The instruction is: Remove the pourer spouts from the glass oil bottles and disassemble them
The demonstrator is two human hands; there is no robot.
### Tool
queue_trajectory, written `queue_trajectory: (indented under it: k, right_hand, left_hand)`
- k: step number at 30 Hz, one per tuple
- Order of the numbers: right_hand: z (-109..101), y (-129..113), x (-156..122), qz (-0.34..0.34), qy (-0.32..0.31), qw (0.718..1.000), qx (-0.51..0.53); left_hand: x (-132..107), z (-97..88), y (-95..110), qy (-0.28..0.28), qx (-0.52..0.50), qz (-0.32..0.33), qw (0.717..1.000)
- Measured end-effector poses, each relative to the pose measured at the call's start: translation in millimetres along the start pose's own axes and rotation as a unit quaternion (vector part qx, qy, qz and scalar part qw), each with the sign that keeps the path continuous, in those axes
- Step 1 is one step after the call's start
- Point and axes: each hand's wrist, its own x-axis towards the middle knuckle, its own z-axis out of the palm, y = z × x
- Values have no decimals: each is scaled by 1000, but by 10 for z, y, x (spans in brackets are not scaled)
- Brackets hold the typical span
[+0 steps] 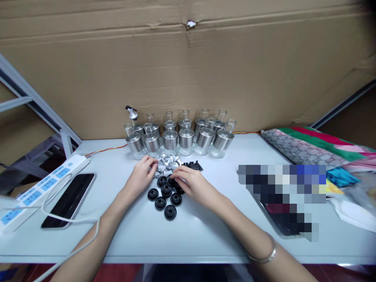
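My left hand (143, 172) rests at the left edge of a pile of silver pourer spouts (168, 161), thumb and forefinger apart, with nothing visible between them. Across from it, my right hand (192, 182) is at the pile's right front, fingers drawn together over the black stoppers; whatever is in the fingertips is too small to make out. Several round black ribbed stoppers (166, 190) lie on the table in front of the pile, some partly covered by my right hand. Small black levers (194, 166) sit just beyond that hand.
Glass bottles with metal sleeves (186, 138) stand in two rows behind the pile; one at the left carries a fitted pourer (132, 112). A power strip (44, 192), white cable and phone (69, 200) lie left. At right are a blurred-out device (282, 219) and folded fabric (320, 147).
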Motion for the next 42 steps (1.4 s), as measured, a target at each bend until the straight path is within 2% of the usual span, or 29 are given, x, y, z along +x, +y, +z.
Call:
queue_trajectory:
  k: [10,16,19,22,24,30,34,42]
  right_hand:
    - [-15,-29,0,32,-31,999,-3]
    - [-59,-66,7,49,-39,998,30]
    - [-92,-29,21,124,19,990,68]
    - [-118,75,29,223,99,962,120]
    - [-109,156,24,253,105,950,148]
    - [-3,236,5,248,52,953,164]
    - [34,203,12,226,49,958,172]
    - [107,232,46,219,43,943,245]
  left_hand:
    - [-1,-8,6,-10,3,3,1000]
    - [0,-1,-5,-4,1,9,1000]
    - [2,0,-13,-4,4,6,1000]
    - [3,3,-24,-3,4,6,1000]
    - [2,8,-36,2,-2,13,1000]
    - [1,21,-70,6,-10,14,1000]
    - [8,27,-77,10,-12,16,1000]
    - [-5,15,-44,5,-8,10,1000]
